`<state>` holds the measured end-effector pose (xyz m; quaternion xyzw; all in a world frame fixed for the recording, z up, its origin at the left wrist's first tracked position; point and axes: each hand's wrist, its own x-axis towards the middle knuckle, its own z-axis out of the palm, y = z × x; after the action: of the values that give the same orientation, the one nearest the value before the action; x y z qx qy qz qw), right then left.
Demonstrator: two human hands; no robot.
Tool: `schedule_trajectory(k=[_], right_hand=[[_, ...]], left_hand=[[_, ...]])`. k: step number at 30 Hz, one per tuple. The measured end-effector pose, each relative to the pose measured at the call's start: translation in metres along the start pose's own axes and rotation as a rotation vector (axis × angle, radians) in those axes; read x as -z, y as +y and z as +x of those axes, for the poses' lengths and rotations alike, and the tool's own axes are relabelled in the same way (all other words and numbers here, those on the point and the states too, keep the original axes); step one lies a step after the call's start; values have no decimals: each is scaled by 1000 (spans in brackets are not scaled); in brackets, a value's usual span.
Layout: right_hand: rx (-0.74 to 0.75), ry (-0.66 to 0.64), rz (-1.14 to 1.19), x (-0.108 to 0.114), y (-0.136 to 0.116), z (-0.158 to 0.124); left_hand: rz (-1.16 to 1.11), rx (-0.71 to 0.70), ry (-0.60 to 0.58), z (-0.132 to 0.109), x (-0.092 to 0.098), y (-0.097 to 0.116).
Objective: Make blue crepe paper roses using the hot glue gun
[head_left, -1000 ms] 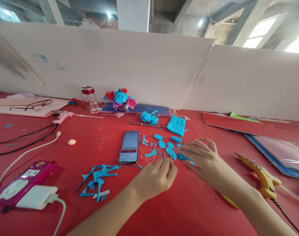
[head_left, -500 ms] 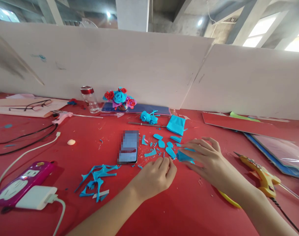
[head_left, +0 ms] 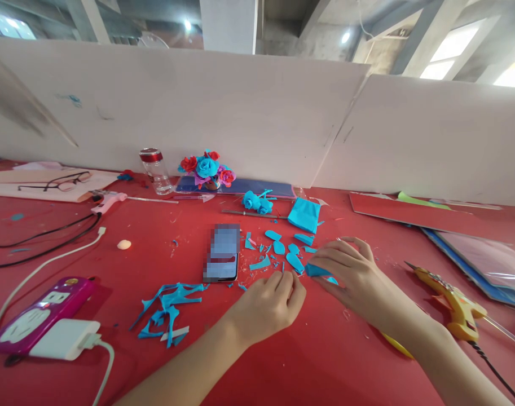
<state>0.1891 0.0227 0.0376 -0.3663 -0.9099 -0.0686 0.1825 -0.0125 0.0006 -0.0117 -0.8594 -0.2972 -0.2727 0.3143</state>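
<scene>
My right hand (head_left: pixel 353 276) rests on the red table (head_left: pixel 155 237), its fingers pinching a small blue paper piece (head_left: pixel 317 270). My left hand (head_left: pixel 271 304) lies curled just left of it, knuckles up, fingertips tucked against the table near the cut blue petals (head_left: pixel 282 248). What the left fingers hold, if anything, is hidden. A phone (head_left: pixel 222 254) lies flat to the left of the petals. A folded blue paper square (head_left: pixel 304 215) sits behind them.
Blue paper scraps (head_left: pixel 168 307) lie at front left beside a purple power strip (head_left: pixel 37 313) with a white charger (head_left: pixel 65 339). A yellow glue gun (head_left: pixel 449 301) is at right, a paper flower bouquet (head_left: pixel 206 168), a jar (head_left: pixel 154 169), glasses (head_left: pixel 56 181) at the back. White boards wall the table.
My right hand's fingers shifted slightly over the blue piece and drew it a little closer. The left hand stayed put.
</scene>
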Motion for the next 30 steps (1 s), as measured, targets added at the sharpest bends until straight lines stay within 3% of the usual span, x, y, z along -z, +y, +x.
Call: schedule_trajectory(k=[8, 16, 25, 28, 30], right_hand=[[-9, 46, 59, 1, 1, -3], [76, 98, -16, -3, 2, -2], [45, 116, 44, -3, 0, -6], [1, 210, 101, -1, -2, -8], [-91, 387, 163, 0, -4, -11]], left_hand=[[14, 0, -10, 0, -1, 2], [7, 5, -27, -1, -1, 1], [-24, 9, -13, 0, -1, 1], [-118, 62, -24, -3, -5, 3], [-273, 192, -1, -4, -8, 4]])
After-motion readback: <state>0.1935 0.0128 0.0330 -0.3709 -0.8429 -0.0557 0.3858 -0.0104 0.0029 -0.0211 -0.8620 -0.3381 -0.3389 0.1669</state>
